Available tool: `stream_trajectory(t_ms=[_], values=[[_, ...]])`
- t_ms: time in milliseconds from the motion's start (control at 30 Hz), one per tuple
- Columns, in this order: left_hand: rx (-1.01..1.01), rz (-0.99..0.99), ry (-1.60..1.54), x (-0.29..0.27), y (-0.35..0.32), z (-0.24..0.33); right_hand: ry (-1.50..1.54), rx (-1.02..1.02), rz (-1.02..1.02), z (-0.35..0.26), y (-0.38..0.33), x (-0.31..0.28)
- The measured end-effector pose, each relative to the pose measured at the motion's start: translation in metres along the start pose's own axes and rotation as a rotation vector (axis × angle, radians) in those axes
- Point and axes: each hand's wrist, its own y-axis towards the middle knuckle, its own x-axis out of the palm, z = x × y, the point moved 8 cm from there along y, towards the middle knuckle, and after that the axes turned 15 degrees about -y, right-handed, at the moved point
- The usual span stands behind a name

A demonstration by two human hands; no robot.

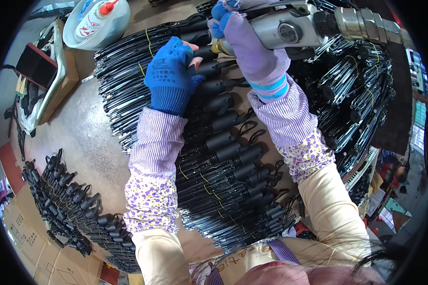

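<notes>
Midway through fastening handles: left hand (172, 71) pinching a black handle (205, 68) at twelve o'clock, right hand (252, 45) wrapped around the power tool (295, 26). Next, probably: tip squarely onto handle.

Brown cardboard boxes (28, 237) with dark printing stood at the lower left, below the bench. At the top left, a white bottle (94, 19) with a red cap and a red-and-blue label lay in a pale round bowl (121, 23). A dark phone screen (35, 65) lay face up nearby.
</notes>
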Motion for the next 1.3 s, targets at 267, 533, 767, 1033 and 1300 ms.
stream_trajectory(t_ms=[267,533,767,1033,1300], values=[[0.035,-0.013,0.164,0.009,0.002,0.0,-0.087,0.047,0.014,0.011,0.004,-0.006],[-0.01,-0.039,0.181,0.011,0.003,-0.007,-0.17,0.093,0.018,0.017,0.005,-0.006],[-0.031,-0.041,0.128,0.012,0.003,-0.011,-0.249,0.133,0.014,0.019,0.004,-0.007],[-0.006,-0.059,0.157,0.011,-0.002,-0.016,-0.332,0.19,0.0,0.029,0.0,0.001],[0.006,-0.057,0.185,0.009,-0.001,-0.019,-0.746,0.003,-0.106,0.02,0.015,0.01]])
